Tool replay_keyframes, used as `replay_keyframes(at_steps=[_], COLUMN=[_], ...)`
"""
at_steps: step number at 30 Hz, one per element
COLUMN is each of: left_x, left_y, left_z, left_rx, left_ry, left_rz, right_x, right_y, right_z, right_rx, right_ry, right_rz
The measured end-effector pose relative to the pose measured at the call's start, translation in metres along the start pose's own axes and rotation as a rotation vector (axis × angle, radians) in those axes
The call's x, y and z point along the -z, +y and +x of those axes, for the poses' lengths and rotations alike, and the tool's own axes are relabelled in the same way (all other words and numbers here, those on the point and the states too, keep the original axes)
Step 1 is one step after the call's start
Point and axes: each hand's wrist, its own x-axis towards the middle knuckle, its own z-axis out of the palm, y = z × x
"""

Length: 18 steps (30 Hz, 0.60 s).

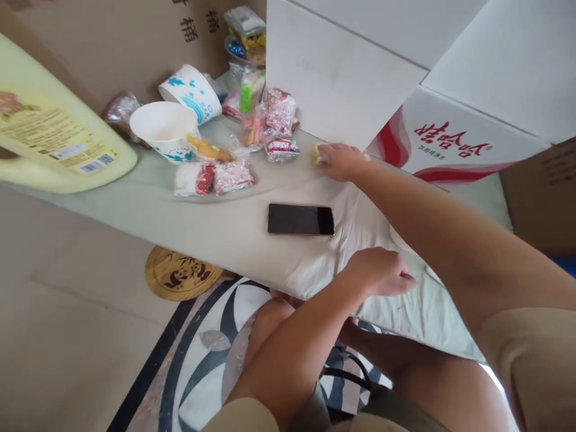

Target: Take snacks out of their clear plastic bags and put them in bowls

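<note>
My right hand [341,161] reaches across the table to the foot of the white box, its fingers closed on a small yellow wrapped piece [316,154]. Close to the table's front edge, my left hand [382,273] is curled with the knuckles up; whatever may be inside it is hidden. Between the hands and to their left lies a black phone [301,219], screen up. Left of the right hand are a small purple-and-white packet [282,149] and a red-and-white packet [279,112]. Two more wrapped packets [214,178] lie further left, below an orange-yellow wrapped snack [209,147].
A white paper bowl [166,129] stands at the left, with another paper bowl [191,93] tipped behind it. A large yellow jug [58,126] fills the far left. White boxes [333,72] and a red-marked carton [450,141] line the back. A round wooden stool [182,273] stands below.
</note>
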Motion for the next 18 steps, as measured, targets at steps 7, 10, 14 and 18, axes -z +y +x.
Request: replay_keyframes(at_steps=[7,10,14,18], left_x=[0.013,0.015,0.019,0.017], left_y=[-0.002,-0.004,-0.005,-0.002], left_z=[-0.009,-0.010,-0.014,-0.009], left_rx=[0.022,0.040,-0.025,-0.036], left_ry=[-0.015,0.073,0.242,0.498], left_rz=[-0.043,-0.094,-0.310,-0.720], right_x=[-0.004,0.026,0.049,0.033], right_y=[0.002,-0.006,-0.004,0.000], right_z=[-0.026,-0.075,-0.165,-0.239], right_rx=[-0.092,-0.122,-0.179,-0.287], right_ry=[0.019,0.161,0.483,0.588], right_rz=[0.083,0.149,0.240,0.276])
